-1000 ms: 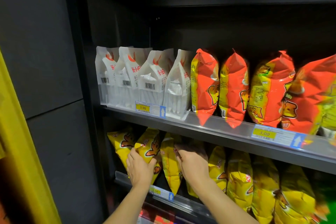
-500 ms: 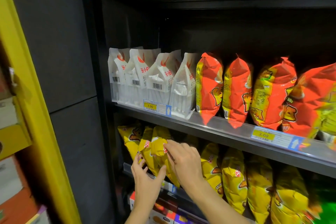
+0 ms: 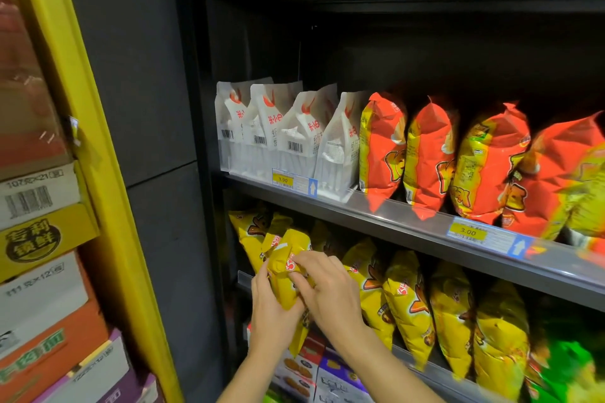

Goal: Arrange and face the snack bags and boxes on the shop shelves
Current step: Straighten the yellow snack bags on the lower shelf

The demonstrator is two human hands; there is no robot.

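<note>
Two bare forearms reach up from below a yellow bag (image 3: 296, 247). The left hand (image 3: 271, 314) sits under and to the left of the bag, its palm cupped against the bag's lower part and its fingers curled around the left edge. The right hand (image 3: 329, 291) lies over the right side of the bag, back facing up, fingers bent and pinching the front.

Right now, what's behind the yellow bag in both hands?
More yellow bags at the row's left end. The left hand, right hand and held bag cover their lower parts; farther back is dark.
</note>
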